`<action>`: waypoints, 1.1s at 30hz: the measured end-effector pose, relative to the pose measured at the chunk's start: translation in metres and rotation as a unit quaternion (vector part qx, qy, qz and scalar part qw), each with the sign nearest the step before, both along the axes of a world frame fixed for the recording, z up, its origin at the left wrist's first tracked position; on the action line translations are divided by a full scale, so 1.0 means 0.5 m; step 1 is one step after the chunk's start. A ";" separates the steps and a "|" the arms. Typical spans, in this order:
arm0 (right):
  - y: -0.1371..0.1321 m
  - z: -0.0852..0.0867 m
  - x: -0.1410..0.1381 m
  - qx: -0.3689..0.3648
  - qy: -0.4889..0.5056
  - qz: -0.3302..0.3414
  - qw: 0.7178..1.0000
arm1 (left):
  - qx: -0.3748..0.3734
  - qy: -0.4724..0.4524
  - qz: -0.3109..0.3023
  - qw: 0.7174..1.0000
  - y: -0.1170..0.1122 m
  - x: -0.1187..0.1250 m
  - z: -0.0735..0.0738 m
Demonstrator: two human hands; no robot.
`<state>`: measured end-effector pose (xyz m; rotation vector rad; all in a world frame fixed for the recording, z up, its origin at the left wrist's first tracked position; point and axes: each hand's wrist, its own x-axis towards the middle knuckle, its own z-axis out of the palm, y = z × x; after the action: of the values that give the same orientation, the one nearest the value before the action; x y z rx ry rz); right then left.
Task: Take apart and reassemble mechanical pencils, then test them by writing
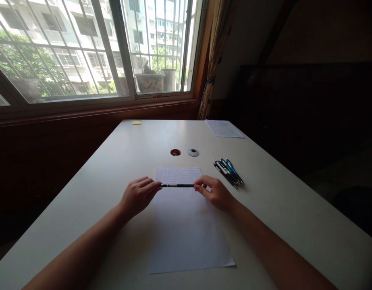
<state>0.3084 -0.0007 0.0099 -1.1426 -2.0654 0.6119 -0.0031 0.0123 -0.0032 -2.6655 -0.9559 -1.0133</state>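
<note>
A dark pen [177,185] is held level above a white sheet of paper [186,233] lying on the white table [113,169]. My left hand [139,196] pinches the pen's left end with its fingertips. My right hand [215,192] pinches the right end, fingers curled. The top of the sheet carries several lines of writing; the rest of it is blank.
A bunch of several pens [229,172] lies right of the sheet. Behind it are a round cable hole [175,152] and its loose cap [193,152]. A second paper [224,129] and a yellow sticky pad [136,122] lie at the far edge, below the window [92,48].
</note>
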 end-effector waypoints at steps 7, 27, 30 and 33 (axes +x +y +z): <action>-0.017 0.005 -0.023 0.173 -0.101 0.047 0.979 | 0.041 0.071 -0.011 0.997 -0.031 0.026 0.011; 0.015 -0.001 0.041 0.023 0.286 -0.162 0.944 | -0.150 -0.153 -0.040 0.976 -0.004 -0.005 0.001; 0.024 -0.004 0.049 0.008 0.332 -0.175 0.927 | -0.160 -0.159 -0.040 0.973 -0.004 -0.004 -0.001; 0.031 -0.008 0.055 0.001 0.356 -0.171 0.919 | -0.162 -0.156 -0.040 0.974 -0.004 -0.004 -0.001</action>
<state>0.3357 0.0148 0.0059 -1.0406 -1.2156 0.7132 -0.0050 0.0101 -0.0037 -2.8765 -1.1702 -1.4421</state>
